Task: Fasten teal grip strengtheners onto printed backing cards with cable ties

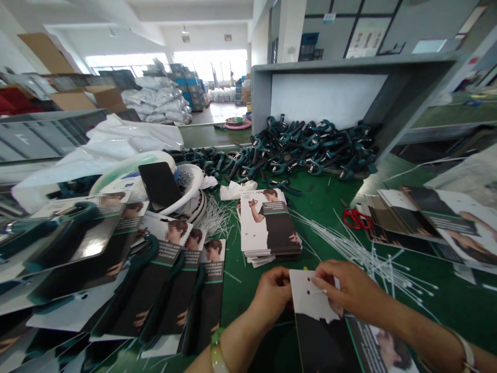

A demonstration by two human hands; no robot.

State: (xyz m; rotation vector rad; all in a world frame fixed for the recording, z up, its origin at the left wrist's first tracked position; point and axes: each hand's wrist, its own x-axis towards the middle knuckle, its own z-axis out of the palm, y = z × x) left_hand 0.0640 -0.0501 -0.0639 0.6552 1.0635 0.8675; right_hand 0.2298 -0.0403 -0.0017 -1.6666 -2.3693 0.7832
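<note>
My left hand (269,296) is closed on the edge of a printed backing card (316,339), its fingertips partly hidden behind it. The card is tilted, with two punched holes near its upper left. My right hand (344,287) is over the card, its fingers pinched on a white cable tie (319,291) beside the holes. Just beyond my hands stands a stack of the same printed cards (267,228). To my left lie several cards with dark green hand grips (155,280) on them, overlapping one another.
Loose white cable ties (361,254) spread over the green table (322,202), near red-handled scissors (356,218). More cards (435,223) lie at right. A pile of hand grips (303,147) spills from a tipped grey bin (411,98). A phone (159,184) rests on a white basin (194,181).
</note>
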